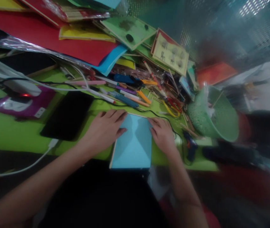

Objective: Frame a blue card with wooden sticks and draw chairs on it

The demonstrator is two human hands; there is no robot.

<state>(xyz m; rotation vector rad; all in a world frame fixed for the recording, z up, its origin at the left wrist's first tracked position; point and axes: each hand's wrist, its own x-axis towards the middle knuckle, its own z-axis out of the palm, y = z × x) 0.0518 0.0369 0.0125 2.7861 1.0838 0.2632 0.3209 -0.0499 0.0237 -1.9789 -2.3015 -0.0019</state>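
A light blue rectangular card (133,142) lies at the front edge of the table, its near end reaching the edge by my body. A thin pale strip, like a stick, runs along its far edge, and a similar tan strip shows along its left side. My left hand (108,128) is closed at the card's far left corner, thumb on the blue face. At the far right corner, the fingers of my right hand (162,133) are bent and pressed on the card. Both fingertips meet the strip at its ends, partly hiding it.
Left of the card lies a black tablet (68,115) with a white cable. Pens and markers (125,95), yellow-handled scissors (171,109), and stacked coloured cards (127,30) crowd the back. At right are a green basket (196,117) and a blurred glue gun (190,145).
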